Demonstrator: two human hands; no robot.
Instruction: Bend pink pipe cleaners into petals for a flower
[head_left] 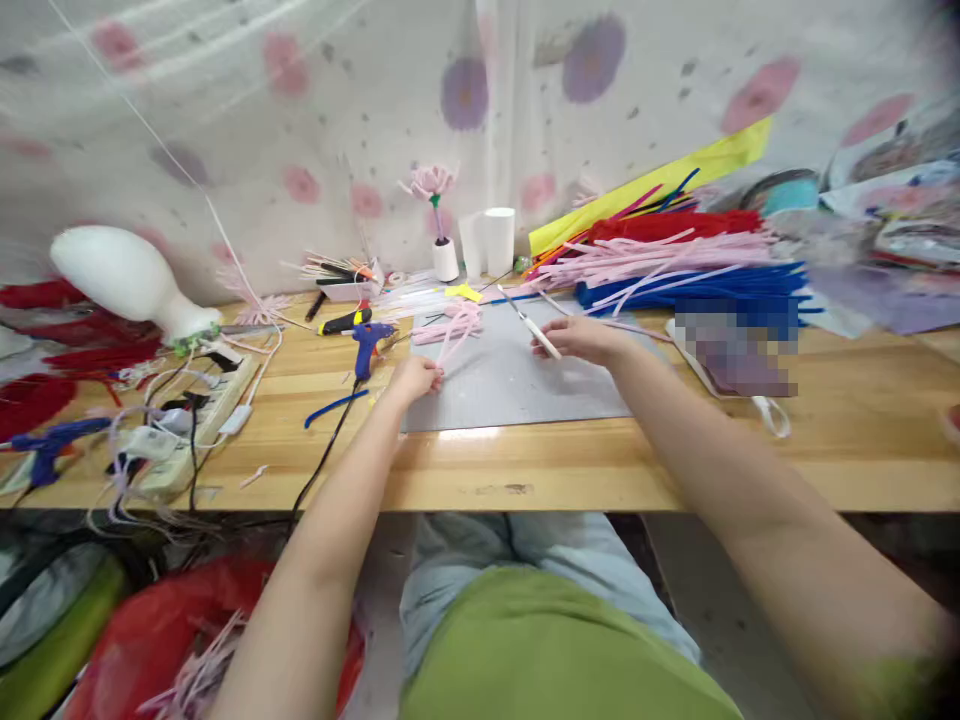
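One blue glue gun [56, 443] lies at far left by a power strip [212, 415], and a second glue gun [365, 350] is just left of the left hand [418, 380], its cord [328, 450] running to the table edge. I'd mind that cord with my elbow. The left hand pinches the near end of some looped pink stems [459, 325], at the left part of the grey mat [517, 390]. Light pinch imo, a hard squeeze probably flattens the fuzz. Next over, the right hand [581, 338] grips a white-handled tool [534, 330] above the mat, tip aimed at the far side and a bit left. Too blurry for me to say what kind. Keep that tip clear of the pinching fingers. Further right, a pink bundle [649, 255] lies against blue stems [690, 290], so work on the mat to avoid mixing strands.
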